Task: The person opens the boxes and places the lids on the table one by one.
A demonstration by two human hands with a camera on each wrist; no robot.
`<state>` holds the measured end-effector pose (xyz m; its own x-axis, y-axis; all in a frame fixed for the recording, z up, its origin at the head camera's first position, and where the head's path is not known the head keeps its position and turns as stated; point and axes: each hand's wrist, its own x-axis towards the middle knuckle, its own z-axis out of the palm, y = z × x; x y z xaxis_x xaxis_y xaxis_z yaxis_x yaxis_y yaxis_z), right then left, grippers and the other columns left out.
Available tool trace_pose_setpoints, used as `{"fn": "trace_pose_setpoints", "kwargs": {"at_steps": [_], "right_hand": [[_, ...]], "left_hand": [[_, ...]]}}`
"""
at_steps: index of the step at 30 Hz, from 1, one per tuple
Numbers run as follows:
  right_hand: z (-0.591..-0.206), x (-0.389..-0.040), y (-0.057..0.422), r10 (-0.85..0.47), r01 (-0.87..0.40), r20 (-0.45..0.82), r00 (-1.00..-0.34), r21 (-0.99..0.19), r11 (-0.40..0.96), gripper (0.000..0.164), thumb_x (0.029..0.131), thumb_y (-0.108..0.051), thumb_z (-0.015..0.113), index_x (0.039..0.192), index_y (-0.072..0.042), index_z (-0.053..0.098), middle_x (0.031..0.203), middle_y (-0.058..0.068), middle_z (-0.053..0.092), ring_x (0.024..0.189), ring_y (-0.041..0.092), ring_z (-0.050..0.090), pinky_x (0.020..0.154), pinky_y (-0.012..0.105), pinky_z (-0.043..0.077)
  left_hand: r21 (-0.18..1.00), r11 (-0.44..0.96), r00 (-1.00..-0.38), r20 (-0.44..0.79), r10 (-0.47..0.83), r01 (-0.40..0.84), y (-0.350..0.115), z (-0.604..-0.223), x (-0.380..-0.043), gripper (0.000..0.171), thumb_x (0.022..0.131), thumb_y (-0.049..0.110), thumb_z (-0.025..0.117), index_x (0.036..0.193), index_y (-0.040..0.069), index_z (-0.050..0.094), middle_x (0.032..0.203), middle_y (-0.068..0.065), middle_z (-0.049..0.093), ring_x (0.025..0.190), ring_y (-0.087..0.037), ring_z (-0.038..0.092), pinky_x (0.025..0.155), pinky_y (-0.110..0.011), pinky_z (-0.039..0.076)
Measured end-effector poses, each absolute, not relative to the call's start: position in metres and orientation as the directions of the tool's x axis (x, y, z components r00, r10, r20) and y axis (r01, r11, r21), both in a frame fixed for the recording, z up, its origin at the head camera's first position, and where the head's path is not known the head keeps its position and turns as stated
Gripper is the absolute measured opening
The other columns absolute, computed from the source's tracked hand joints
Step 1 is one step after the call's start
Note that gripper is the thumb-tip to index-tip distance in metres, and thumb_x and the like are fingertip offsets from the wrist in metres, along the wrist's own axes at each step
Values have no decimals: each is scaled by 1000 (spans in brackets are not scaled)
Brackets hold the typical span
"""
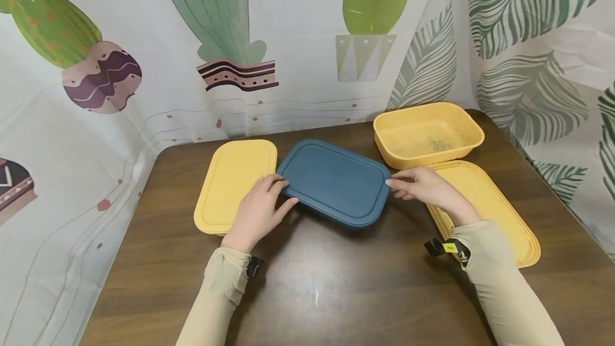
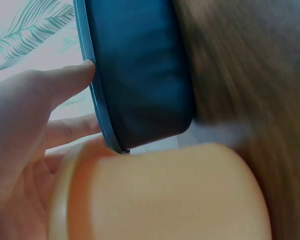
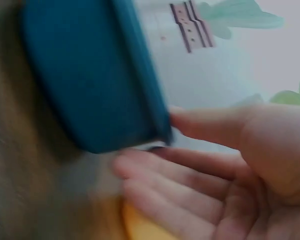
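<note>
A dark blue rectangular container with its lid on sits at an angle in the middle, between both hands. My left hand holds its left corner, thumb at the front rim and fingers at the left edge. In the left wrist view the thumb touches the lid's rim. My right hand pinches the right corner; the right wrist view shows its thumb at the rim and the other fingers near the underside of the blue container. A yellow lidded container stands beside the left hand.
An open yellow container stands at the back right, with dark marks inside. In front of it, partly under the right forearm, lies a yellow lid. The brown table backs onto a cactus-print cloth.
</note>
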<state>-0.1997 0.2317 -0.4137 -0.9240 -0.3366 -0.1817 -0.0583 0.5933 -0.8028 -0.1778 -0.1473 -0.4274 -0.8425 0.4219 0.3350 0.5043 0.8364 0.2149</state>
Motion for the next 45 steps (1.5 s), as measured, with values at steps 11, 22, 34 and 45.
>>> {"fn": "trace_pose_setpoints", "kwargs": {"at_steps": [11, 22, 34, 45], "right_hand": [[-428, -219, 193, -211, -81, -69, -975, -776, 625, 69, 104, -37, 57, 149, 13, 37, 126, 31, 63, 107, 39, 68, 93, 49, 54], [-433, -257, 168, -156, -91, -18, -988, -747, 658, 67, 106, -38, 51, 152, 7, 35, 148, 27, 46, 130, 42, 52, 104, 53, 45], [-435, -297, 138, -160, -127, 14, -987, -684, 719, 56, 111, -26, 35, 155, 7, 27, 151, 27, 43, 137, 41, 44, 111, 53, 37], [-434, -308, 128, -153, -108, -9, -988, -664, 740, 59, 111, -29, 36, 156, 7, 23, 154, 29, 36, 140, 44, 38, 114, 53, 33]], "left_hand": [[251, 870, -872, 370, 319, 425, -152, -428, -179, 45, 92, 41, 74, 112, 0, 72, 114, -14, 61, 106, -29, 60, 83, -42, 56], [230, 903, -883, 395, 253, 362, -151, -424, -179, 55, 86, 48, 78, 111, -1, 74, 103, -13, 60, 95, -29, 62, 79, -44, 57], [166, 937, -851, 488, 192, 307, -137, -428, -181, 48, 87, 44, 79, 105, 0, 77, 92, -13, 60, 83, -29, 62, 66, -42, 57], [201, 943, -855, 501, 135, 266, -130, -430, -187, 35, 91, 29, 77, 103, -4, 76, 94, -20, 60, 89, -34, 60, 69, -46, 57]]}}
